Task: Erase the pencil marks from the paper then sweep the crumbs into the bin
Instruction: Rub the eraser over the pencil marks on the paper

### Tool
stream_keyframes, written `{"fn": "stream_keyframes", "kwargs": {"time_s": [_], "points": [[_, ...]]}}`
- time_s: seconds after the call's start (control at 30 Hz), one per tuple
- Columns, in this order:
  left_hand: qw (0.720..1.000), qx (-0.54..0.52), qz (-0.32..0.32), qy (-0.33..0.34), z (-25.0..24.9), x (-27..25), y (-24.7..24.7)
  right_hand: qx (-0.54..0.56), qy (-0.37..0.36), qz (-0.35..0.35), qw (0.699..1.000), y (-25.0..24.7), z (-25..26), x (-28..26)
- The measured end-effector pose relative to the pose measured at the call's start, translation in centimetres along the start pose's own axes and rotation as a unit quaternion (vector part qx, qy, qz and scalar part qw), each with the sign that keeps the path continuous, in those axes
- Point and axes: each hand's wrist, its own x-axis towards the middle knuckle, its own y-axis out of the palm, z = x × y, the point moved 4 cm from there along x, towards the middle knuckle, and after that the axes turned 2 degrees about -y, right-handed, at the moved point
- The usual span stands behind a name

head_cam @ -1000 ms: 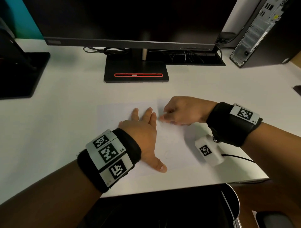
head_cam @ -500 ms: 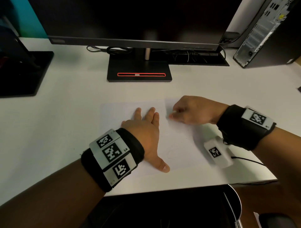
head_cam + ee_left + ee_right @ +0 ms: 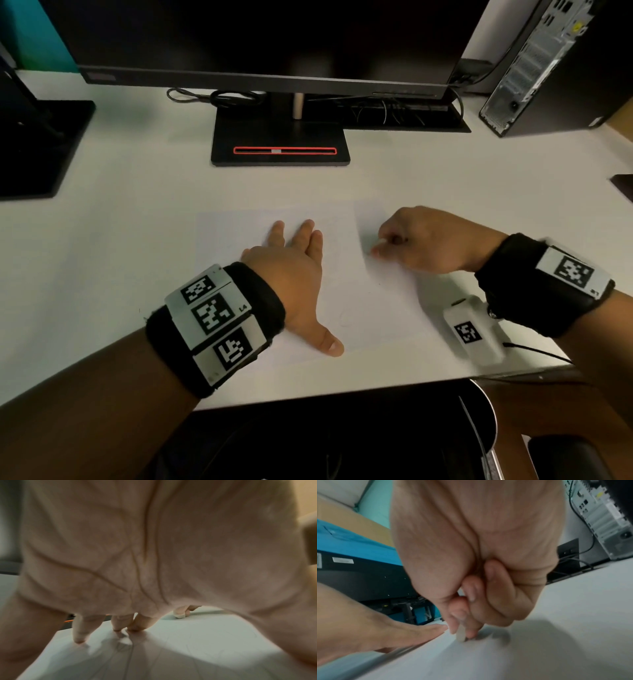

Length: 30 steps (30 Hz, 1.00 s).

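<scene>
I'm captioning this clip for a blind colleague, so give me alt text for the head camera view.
A left hand presses flat on a sheet of paper on a white desk, while the right hand pinches a small eraser near the paper's right edge. A dark monitor stands behind.

right hand: has slid rightward along the far edge of the white paper sheet, away from the left hand's fingers
small pale eraser: carried along in its pinch, tip now nearer the sheet's right edge
</scene>
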Motion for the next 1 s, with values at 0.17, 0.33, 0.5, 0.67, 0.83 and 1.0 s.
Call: {"fn": "stream_keyframes", "kwargs": {"time_s": [0.17, 0.33, 0.5, 0.67, 0.83, 1.0], "points": [[1.000, -0.001, 0.002, -0.002, 0.0, 0.0, -0.1, 0.012, -0.004, 0.016, 1.000, 0.2, -0.1, 0.0], [1.000, 0.000, 0.003, -0.003, 0.0, 0.1, -0.1, -0.018, -0.041, 0.023, 0.999, 0.6, 0.7, 0.2], [1.000, -0.004, 0.001, -0.001, 0.0, 0.0, -0.1, -0.017, 0.004, 0.004, 1.000, -0.6, -0.2, 0.6], [1.000, -0.002, -0.001, 0.000, 0.0, 0.2, -0.1, -0.024, -0.047, 0.036, 0.998, 0.5, 1.1, 0.4], [1.000, -0.002, -0.008, 0.003, 0.0, 0.2, 0.0, 0.028, 0.016, -0.039, 0.999, -1.6, -0.6, 1.9], [1.000, -0.008, -0.015, 0.005, 0.1, 0.2, 0.1, 0.103, 0.006, -0.018, 0.994, -0.6, 1.5, 3.4]]}}
